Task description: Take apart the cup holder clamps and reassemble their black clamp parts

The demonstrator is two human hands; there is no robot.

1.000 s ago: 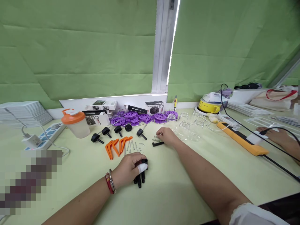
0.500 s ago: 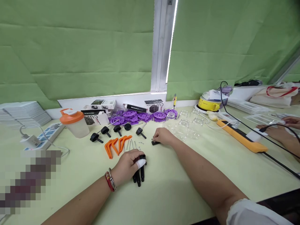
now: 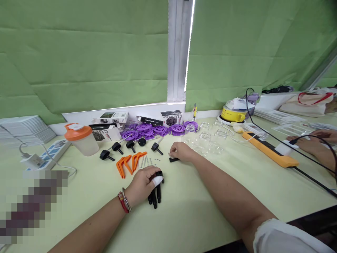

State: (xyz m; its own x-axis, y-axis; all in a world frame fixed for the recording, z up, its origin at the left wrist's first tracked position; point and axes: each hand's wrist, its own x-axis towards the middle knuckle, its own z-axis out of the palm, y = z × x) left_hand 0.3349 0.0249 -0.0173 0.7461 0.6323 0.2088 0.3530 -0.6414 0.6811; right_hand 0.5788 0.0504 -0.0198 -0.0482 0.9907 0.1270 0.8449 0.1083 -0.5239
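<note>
My left hand (image 3: 143, 182), its thumb wrapped in white, is closed around a black tubular part (image 3: 159, 174). Several black tubes (image 3: 154, 202) lie on the table directly below that hand. Further out, my right hand (image 3: 181, 151) has its fingertips pinched together; what is between them is too small to make out. A small black piece (image 3: 173, 160) shows under those fingers. Between the hands lie thin metal screws (image 3: 143, 161) and some tiny metal bits (image 3: 157, 160). Left of the screws are orange angled pieces (image 3: 129, 164).
Black knobs with metal shafts (image 3: 116, 147) lie beyond the orange pieces. Purple discs (image 3: 144, 130) and printed boxes (image 3: 107, 133) stand against the wall. Clear cups (image 3: 204, 137) are right of them. An orange-lidded shaker (image 3: 85, 144) and power strips (image 3: 271, 149) flank the area. Another person's hands (image 3: 308, 146) are far right.
The whole view has shifted slightly. Both hands keep nearly the same pose and place on the table, and nothing is visibly picked up or let go.
</note>
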